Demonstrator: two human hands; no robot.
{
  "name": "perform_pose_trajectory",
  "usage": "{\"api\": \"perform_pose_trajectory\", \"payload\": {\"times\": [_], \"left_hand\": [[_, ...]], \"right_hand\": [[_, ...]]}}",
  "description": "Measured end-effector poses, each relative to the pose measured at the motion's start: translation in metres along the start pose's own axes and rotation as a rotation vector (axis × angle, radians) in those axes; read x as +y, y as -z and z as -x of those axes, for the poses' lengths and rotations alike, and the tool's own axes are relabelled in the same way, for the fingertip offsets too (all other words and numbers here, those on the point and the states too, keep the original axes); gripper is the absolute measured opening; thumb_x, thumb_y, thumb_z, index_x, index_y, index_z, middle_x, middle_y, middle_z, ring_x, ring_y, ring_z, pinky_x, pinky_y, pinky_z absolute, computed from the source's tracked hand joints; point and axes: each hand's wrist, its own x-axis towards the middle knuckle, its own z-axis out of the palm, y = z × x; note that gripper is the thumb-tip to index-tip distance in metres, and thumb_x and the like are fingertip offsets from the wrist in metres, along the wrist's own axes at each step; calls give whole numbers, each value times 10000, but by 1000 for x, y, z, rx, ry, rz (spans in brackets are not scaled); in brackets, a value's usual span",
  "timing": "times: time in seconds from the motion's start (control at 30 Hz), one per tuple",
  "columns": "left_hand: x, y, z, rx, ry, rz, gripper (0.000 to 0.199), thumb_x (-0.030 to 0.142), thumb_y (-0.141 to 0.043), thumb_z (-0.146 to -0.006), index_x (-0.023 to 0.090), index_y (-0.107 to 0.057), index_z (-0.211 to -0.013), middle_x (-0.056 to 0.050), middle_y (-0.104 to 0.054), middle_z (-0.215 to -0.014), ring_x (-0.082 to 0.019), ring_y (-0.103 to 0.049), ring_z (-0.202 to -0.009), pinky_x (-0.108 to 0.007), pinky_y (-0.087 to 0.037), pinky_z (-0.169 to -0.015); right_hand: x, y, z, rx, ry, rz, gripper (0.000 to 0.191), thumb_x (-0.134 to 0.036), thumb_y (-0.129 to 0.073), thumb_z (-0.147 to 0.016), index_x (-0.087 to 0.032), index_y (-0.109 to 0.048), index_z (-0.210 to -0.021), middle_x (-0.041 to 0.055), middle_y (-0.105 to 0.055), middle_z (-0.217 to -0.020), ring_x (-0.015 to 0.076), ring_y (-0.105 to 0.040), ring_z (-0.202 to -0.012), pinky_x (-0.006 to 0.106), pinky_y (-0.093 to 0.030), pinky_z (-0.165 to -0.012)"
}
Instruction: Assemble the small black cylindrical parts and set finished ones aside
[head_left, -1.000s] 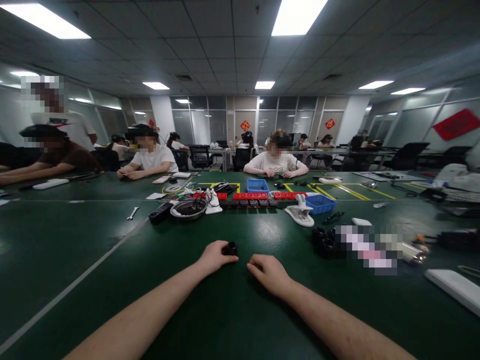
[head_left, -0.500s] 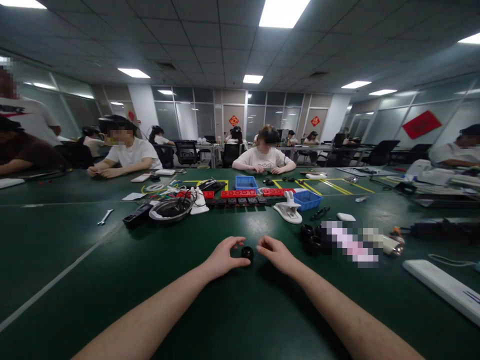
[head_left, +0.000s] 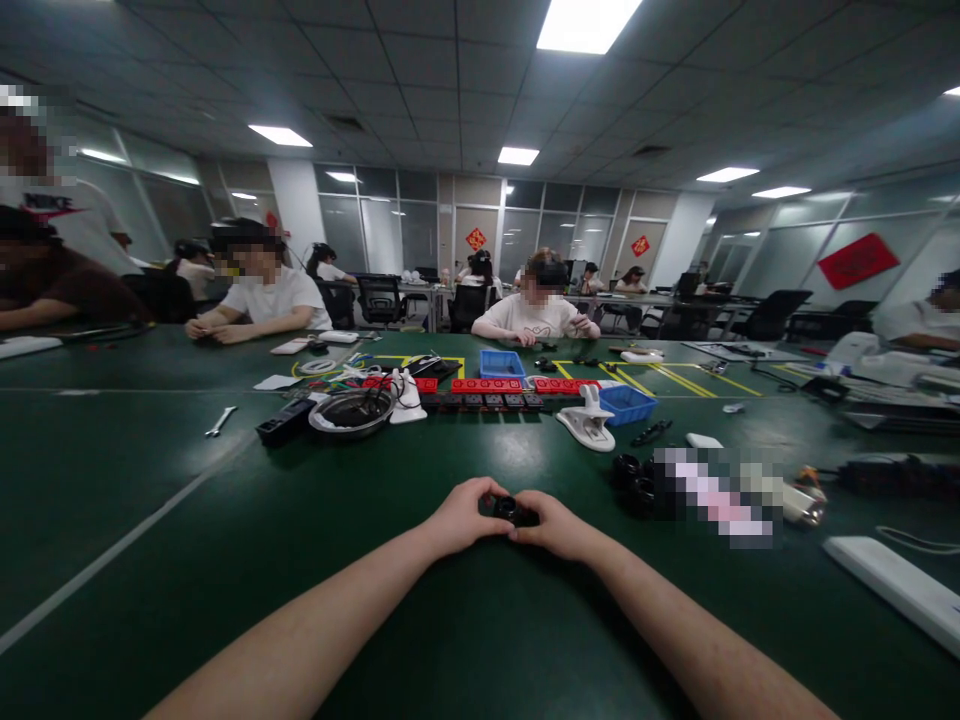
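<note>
Green tabletop point(head_left: 420, 640) spreads all around; at twelve o'clock, the left hand point(head_left: 466, 518) and right hand point(head_left: 559, 525) pinch a small black part point(head_left: 506, 508) between curled fingers. Likely light, stiff and slightly slippery, it seems best held by its rounded sides.

"Where could a hand pass?"
"Ahead, over the green tabletop point(head_left: 457, 448), between the metal bowl point(head_left: 352, 412) and white clamp point(head_left: 589, 425), until the black socket row point(head_left: 493, 402) bars it."
"And rightward?"
"Black round parts point(head_left: 642, 490) stand in the way there."
</note>
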Motion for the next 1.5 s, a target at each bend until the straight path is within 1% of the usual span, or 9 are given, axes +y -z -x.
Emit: {"api": "perform_pose_trajectory", "payload": {"times": [0.27, 0.4, 0.5, 0.7, 0.8, 0.9, 1.03, 1.17, 1.5], "left_hand": [[4, -5, 2, 65, 3, -18, 372, 316, -663, -559, 188, -568, -896, -6, -525, -819, -151, -484, -719, -229, -366, -599], [5, -14, 2, 166, 55, -60, 297, 296, -666, -554, 177, -577, -811, -8, -521, -791, -160, -493, -726, -238, -366, -610], [4, -23, 1, 262, 126, -57, 289, 297, -668, -557, 168, -565, -795, -17, -526, -798, -167, -502, -752, -252, -380, -644], [1, -31, -1, 351, 138, -65, 272, 286, -661, -576, 167, -558, -797, -25, -527, -809, -167, -505, -768, -260, -390, -678], [0, -25, 0, 283, 78, -47, 273, 282, -657, -576, 166, -566, -806, -21, -524, -801, -165, -498, -760, -249, -384, -659], [0, -15, 3, 149, 20, -25, 299, 309, -648, -579, 166, -571, -830, -10, -517, -788, -148, -483, -701, -233, -373, -604], [-1, -5, 6, 16, -23, 13, 359, 341, -638, -589, 176, -561, -898, -6, -517, -809, -130, -461, -669, -218, -363, -571], [1, -3, 7, 0, -41, 16, 411, 334, -642, -595, 185, -540, -965, -10, -515, -839, -129, -462, -687, -217, -369, -588], [9, -2, 10, 25, -46, 4, 334, 357, -638, -599, 178, -576, -875, -18, -535, -836, -158, -483, -760, -235, -379, -644]], "right_hand": [[4, -8, -3, 69, -71, -20, 205, -268, -629, -590, -139, -551, -729, -17, -503, -678, 122, -468, -637, 203, -338, -547], [2, -18, -5, 194, -154, 209, 254, -322, -642, -549, -158, -502, -684, -19, -505, -649, 123, -463, -605, 198, -298, -510], [-6, -25, -5, 293, -232, 456, 239, -356, -583, -603, -164, -506, -724, 17, -543, -685, 153, -490, -632, 225, -285, -530], [-19, -31, -4, 342, -267, 657, 211, -364, -486, -689, -163, -527, -741, 68, -583, -762, 212, -517, -742, 299, -293, -644], [-16, -27, -1, 341, -199, 544, 345, -428, -548, -635, -163, -526, -854, 70, -569, -840, 221, -500, -802, 312, -312, -682], [-10, -19, 3, 220, -35, 314, 492, -379, -633, -568, -184, -500, -1000, 55, -551, -938, 211, -488, -859, 299, -341, -716], [-3, -6, 5, 32, 59, 23, 338, -276, -608, -622, -166, -556, -937, 28, -571, -881, 183, -511, -815, 273, -375, -709], [-3, 0, 6, -55, 72, -136, 227, -244, -580, -655, -147, -581, -860, 3, -570, -793, 162, -514, -753, 257, -388, -671], [-2, 4, 4, -90, 32, -185, 185, -224, -591, -637, -143, -578, -804, -10, -541, -751, 142, -492, -724, 243, -378, -661]]}}
